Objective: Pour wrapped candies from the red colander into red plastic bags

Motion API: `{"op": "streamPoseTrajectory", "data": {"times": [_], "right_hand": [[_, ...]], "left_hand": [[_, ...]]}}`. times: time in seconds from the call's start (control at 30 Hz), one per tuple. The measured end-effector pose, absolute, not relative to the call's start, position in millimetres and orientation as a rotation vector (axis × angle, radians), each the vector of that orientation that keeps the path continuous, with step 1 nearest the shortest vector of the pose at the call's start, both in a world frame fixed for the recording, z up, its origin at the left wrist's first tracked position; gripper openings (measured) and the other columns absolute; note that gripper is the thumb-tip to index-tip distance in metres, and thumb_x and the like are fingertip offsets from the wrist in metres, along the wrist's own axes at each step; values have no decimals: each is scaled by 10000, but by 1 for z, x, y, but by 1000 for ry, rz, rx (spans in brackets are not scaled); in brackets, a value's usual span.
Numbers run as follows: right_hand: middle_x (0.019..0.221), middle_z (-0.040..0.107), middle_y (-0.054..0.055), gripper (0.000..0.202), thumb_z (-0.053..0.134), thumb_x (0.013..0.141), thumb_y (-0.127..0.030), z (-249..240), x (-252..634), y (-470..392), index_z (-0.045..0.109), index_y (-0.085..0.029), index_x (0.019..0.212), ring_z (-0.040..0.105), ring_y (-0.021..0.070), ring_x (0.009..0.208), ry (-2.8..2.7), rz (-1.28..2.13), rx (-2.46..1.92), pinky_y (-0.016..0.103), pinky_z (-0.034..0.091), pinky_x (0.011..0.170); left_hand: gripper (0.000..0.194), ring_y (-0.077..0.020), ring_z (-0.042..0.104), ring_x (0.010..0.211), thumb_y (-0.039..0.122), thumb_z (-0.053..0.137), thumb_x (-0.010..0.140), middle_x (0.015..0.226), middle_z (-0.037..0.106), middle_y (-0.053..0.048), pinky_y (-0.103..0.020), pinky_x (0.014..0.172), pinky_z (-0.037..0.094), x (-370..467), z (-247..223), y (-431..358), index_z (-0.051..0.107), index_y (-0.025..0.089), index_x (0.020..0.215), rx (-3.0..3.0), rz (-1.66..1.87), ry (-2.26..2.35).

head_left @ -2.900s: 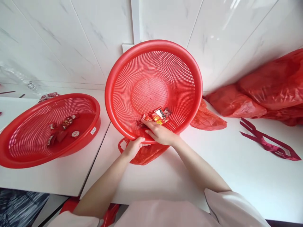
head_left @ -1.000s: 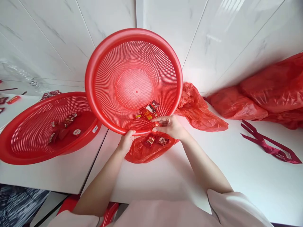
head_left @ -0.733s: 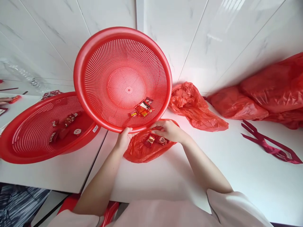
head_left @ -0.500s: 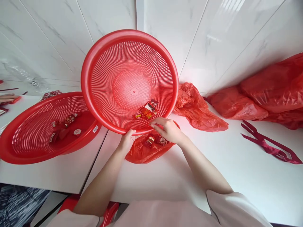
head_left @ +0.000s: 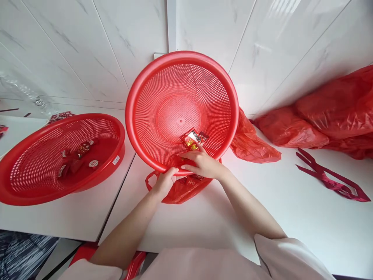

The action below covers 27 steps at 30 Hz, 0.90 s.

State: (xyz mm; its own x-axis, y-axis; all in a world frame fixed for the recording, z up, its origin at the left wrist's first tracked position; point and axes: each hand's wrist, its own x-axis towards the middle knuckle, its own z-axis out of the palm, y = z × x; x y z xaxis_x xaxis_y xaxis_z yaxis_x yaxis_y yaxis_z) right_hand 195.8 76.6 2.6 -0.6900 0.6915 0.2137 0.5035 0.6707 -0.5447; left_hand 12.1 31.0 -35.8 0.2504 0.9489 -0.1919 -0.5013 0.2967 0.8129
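- Sleeves of pale cloth frame the person's bare forearms, with part of a red stool below the white table.
- A red plastic bag lies on the table under the near rim of the tilted basket; part of a wrapper shows in its mouth.
- The left hand grasps that rim, thumb over the edge.
- The right hand reaches over the rim, fingers bent beside the wrapped packets; whether it grips one cannot be told.
- These packets lie low inside the basket, whose mouth faces the person.
- To the left, a second red basket holds more small packets.
- Far right, a dark-pink ribbon lies before bulky red bags.
- Behind stands a pale, veined wall.
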Motion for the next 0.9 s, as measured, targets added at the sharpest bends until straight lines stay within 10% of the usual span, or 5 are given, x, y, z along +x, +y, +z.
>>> {"op": "streamPoseTrajectory", "data": {"times": [0.17, 0.43, 0.9], "right_hand": [[1039, 714, 60, 343, 489, 942, -371, 11, 199, 77, 625, -209, 1212, 666, 190, 940, -2119, 955, -959, 335, 510, 852], [738, 686, 13, 390, 629, 843, -454, 12, 204, 76, 565, -177, 1110, 632, 140, 648, -1815, 1377, -963, 266, 517, 620], [1042, 703, 67, 302, 429, 975, -347, 21, 199, 69, 683, -199, 1041, 648, 196, 955, -2127, 668, -1071, 318, 489, 868]], "left_hand": [[323, -291, 583, 1179, 177, 569, 766, 1109, 709, -83, -484, 1034, 446, 5, -27, 41, 682, 164, 1068, 643, 1151, 763], [250, -292, 646, 1069, 214, 551, 759, 978, 739, -118, -465, 1033, 449, -5, -25, 49, 717, 105, 910, 633, 1122, 804], [305, -307, 611, 1131, 233, 552, 780, 1043, 722, -98, -479, 1012, 454, -4, -30, 47, 698, 146, 1034, 706, 1089, 779]]}}
